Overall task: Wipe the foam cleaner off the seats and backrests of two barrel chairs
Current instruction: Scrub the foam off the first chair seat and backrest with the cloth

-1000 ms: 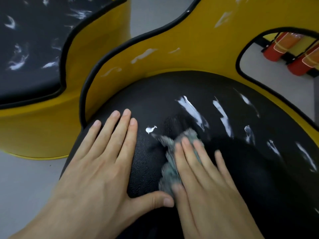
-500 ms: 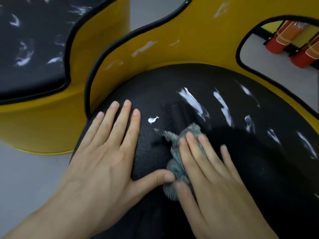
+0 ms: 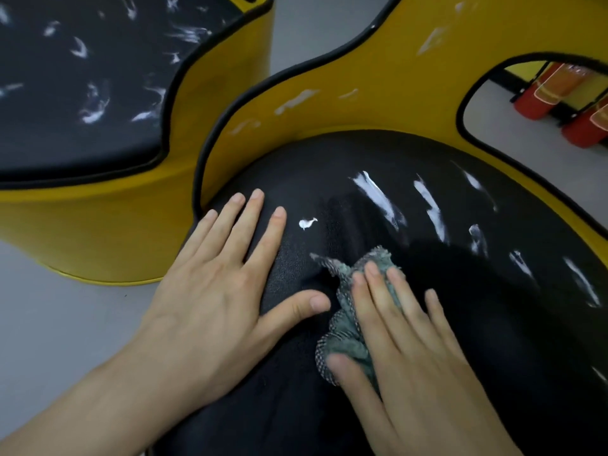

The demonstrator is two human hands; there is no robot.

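The near barrel chair has a black seat [image 3: 345, 166] and a yellow backrest [image 3: 378, 77]. White foam streaks [image 3: 378, 195] lie across the seat's far half, and smears of foam [image 3: 296, 100] mark the backrest. My right hand [image 3: 411, 350] presses a grey cloth [image 3: 348, 330] flat on the seat with straight fingers. My left hand [image 3: 214, 297] rests flat on the seat's left edge, fingers spread. A small foam blob [image 3: 307, 223] sits just beyond the left fingertips. The second chair's black seat [image 3: 82, 77] at top left is flecked with foam.
The second chair's yellow body [image 3: 98, 232] stands close on the left, almost touching the near chair. Grey floor [image 3: 49, 324] shows at lower left. Through a cutout in the backrest I see two red cylinders [image 3: 543, 97] on the floor.
My right hand has slid the cloth a little forward and to the right on the seat. My left hand stays flat in place; the view has shifted slightly.
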